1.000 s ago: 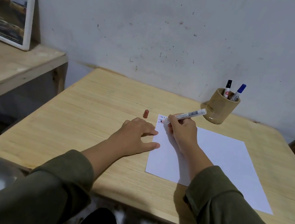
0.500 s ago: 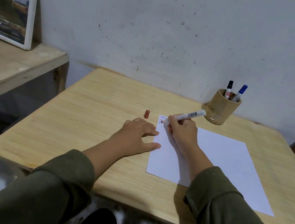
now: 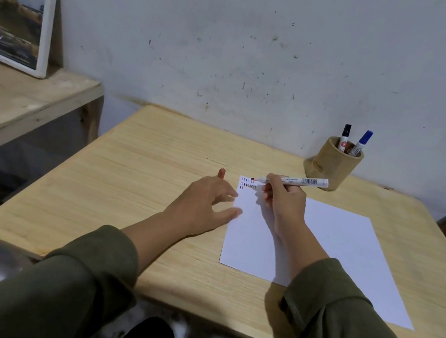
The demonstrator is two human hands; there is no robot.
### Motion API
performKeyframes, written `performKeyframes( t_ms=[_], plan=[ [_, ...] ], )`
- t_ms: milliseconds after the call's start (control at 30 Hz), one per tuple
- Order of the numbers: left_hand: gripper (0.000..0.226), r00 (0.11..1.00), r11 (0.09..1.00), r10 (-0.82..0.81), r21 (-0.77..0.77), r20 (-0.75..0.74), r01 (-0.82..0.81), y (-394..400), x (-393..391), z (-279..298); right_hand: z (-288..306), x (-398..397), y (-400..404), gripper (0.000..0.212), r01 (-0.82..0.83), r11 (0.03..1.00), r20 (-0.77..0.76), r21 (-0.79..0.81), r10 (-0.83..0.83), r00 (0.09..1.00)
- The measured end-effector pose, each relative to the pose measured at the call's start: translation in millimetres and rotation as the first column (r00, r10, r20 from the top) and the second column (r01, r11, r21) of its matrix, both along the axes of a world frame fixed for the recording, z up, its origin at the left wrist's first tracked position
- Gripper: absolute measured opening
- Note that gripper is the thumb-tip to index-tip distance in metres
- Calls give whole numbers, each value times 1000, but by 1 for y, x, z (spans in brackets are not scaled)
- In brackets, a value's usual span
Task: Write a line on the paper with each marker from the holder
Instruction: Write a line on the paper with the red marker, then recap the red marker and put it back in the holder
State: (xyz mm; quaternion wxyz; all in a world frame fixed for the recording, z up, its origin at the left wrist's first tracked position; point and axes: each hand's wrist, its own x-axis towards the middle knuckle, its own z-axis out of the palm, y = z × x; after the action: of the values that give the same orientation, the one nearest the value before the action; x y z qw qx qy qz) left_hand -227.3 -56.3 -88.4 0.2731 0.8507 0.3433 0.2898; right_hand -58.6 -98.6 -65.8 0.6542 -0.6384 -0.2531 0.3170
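Pinched between the fingers of the right hand point(image 3: 283, 203), the red marker point(image 3: 291, 180) lies nearly level, long axis running left to right across the centre of the frame, red tip pointing left and sitting over the top row of marks. Whether the tip touches the sheet, I can't tell from here. The paper point(image 3: 320, 245) lies flat on the wooden table point(image 3: 133, 185), centre right, with short red, blue and dark strokes crowded into its upper left corner.

Left hand point(image 3: 205, 206) now: fingers spread and loose, holding nothing, fingertips just at the paper's left edge. Just beyond it, up and to the left of the marks, the red cap point(image 3: 221, 173) stands on the table, nearly touching that hand. So the left hand is much the nearer one to the cap, and the marker's tip already points that way. Capping looks like the likely next step.

Upper right, against the wall, the wooden holder point(image 3: 331, 167) carries two capped markers: the black marker point(image 3: 344, 137) on the left, the blue marker point(image 3: 361, 142) leaning right. The holder sits just beyond the red marker's tail end, on the right-hand side.
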Motion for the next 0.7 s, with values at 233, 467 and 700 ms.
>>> performKeyframes(
  t_ms=[233, 467, 700],
  plan=[
    [42, 969, 972, 233, 8, 85, -235, 27, 13, 3, 4, 3, 1, 16, 8, 997, -258, 79, 13, 966],
    [26, 963, 963, 269, -15, 4, -269, 45, 28, 1, 14, 7, -3, 13, -16, 992, -324, 126, 56, 945],
    [20, 761, 833, 410, -546, 503, -87, 28, 55, 42, 36, 15, -12, 11, -36, 976, -319, 213, 104, 942]
  ],
)
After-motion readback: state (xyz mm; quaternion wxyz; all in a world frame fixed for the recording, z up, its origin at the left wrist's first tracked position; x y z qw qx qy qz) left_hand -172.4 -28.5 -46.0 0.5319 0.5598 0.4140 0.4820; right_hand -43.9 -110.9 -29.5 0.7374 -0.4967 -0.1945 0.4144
